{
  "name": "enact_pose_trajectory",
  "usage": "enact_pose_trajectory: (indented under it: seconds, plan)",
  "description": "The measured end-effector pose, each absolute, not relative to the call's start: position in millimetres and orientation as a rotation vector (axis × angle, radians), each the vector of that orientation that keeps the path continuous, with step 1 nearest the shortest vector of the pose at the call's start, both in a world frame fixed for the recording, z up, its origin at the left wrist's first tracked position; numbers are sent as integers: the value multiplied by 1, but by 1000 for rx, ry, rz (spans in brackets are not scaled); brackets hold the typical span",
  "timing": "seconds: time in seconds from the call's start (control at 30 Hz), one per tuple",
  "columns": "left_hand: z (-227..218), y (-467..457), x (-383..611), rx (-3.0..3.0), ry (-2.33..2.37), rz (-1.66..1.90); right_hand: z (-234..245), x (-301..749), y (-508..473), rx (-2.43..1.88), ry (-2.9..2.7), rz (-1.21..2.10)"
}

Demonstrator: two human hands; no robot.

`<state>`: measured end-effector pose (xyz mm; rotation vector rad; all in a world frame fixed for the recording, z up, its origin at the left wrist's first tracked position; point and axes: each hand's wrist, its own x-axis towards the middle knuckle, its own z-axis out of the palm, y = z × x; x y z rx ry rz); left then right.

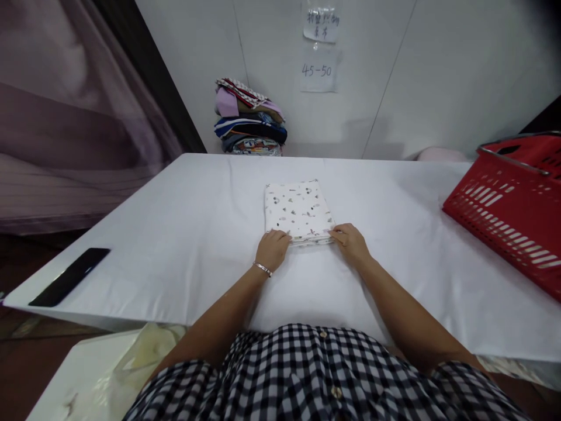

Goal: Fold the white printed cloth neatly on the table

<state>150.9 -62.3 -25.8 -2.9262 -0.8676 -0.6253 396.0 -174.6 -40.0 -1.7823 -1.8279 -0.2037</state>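
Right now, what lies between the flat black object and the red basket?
In the head view, the folded cloth, left hand and right hand at its near corners.

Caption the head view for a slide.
Left hand and right hand touch the near corners of a folded cloth on a table; red basket at right.

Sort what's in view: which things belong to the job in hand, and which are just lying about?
In the job:
- folded patterned cloth
- left hand and right hand, at its near corners
- white table beneath

Lying about:
- flat black object
- red basket
- fabric stack
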Motion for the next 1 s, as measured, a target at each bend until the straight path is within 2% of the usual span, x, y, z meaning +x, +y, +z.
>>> enact_pose_trajectory:
  seconds: [0.5, 1.0]
  plan:
    - [-26, -58, 128, -2915, -885, -578, -40, 400, -179, -1787, -1961, -163]
    - [-16, -60, 136, -2914, -903, -457, -23, 409, -164, -1804, -2336, -315]
